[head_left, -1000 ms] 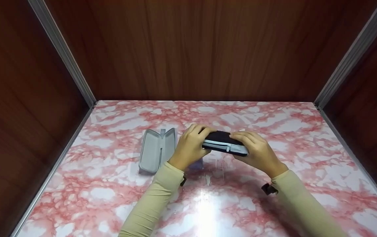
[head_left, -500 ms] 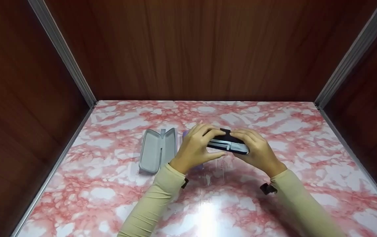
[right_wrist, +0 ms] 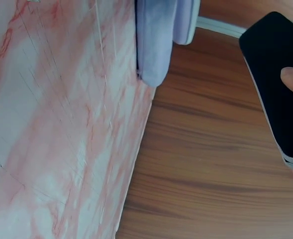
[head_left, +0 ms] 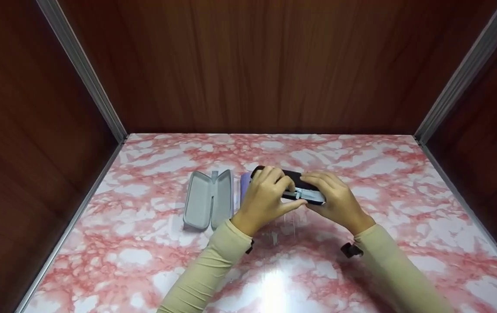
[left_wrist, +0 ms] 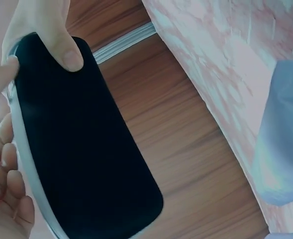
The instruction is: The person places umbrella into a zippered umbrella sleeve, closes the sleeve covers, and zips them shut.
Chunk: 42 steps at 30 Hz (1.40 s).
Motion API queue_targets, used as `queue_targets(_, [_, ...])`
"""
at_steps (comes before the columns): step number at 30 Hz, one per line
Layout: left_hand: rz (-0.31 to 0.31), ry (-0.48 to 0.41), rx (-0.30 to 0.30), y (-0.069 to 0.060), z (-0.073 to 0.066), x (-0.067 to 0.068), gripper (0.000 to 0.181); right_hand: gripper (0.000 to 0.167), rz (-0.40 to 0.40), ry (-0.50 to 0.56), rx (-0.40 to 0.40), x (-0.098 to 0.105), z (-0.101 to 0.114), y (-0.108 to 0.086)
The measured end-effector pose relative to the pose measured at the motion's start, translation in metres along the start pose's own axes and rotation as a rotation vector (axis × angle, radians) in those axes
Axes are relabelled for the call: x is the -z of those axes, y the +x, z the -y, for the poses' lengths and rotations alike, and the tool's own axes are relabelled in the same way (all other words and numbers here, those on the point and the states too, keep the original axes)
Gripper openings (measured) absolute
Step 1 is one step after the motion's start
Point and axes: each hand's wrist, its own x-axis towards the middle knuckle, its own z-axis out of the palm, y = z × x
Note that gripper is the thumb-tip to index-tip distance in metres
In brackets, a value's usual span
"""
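While the right hand point(head_left: 336, 196) grips the black case point(left_wrist: 89, 144), whether the left hand point(head_left: 264, 195) pinches its half-hidden zipper point(head_left: 310, 195) cannot be told.

One black case point(head_left: 293, 178), one grey case point(head_left: 198, 204), one purple object point(head_left: 244, 183)

Left hand point(head_left: 266, 195) curled, right hand point(head_left: 337, 198) gripping, sleeved forearms point(head_left: 213, 261) angled inward

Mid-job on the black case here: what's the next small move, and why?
I'd probably draw the zip slider along the pale band with the left hand, since that hand is right at the slider while the right hand grips one end of the black case. Which way to draw it, I can't tell.
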Motion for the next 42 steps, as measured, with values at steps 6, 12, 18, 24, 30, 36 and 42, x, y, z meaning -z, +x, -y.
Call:
queue_targets(6, [0.049,-0.141,0.061,-0.0010,0.0010,0.0019,0.031,0.067,0.008,-0.014,0.001,-0.0002,-0.0009,-0.0005])
queue_targets(12, [0.135,-0.265,0.205,-0.0002,0.0005,0.0076,0.022,0.068,0.016,-0.030,0.014,-0.0013,-0.0007,-0.0013])
queue_targets(18, [0.165,-0.286,0.252,0.0010,-0.0019,0.0090,0.018,0.069,0.012,-0.024,0.008,-0.0025,0.0004,-0.0010])
queue_targets(24, [0.154,-0.250,0.218,0.0008,-0.0035,0.0076,0.014,0.067,0.007,-0.019,-0.002,-0.0047,0.0003,-0.0027])
queue_targets(30, [0.143,-0.223,0.203,0.0010,-0.0045,0.0074,0.014,0.066,-0.003,-0.016,-0.001,-0.0050,-0.0003,-0.0027])
queue_targets(36, [0.127,-0.246,0.207,-0.0005,-0.0028,0.0073,0.015,0.066,-0.003,-0.010,-0.004,-0.0062,-0.0005,-0.0032])
queue_targets(42, [0.133,-0.294,0.226,-0.0019,-0.0024,0.0074,0.014,0.067,0.003,-0.023,-0.002,-0.0074,-0.0008,-0.0052])
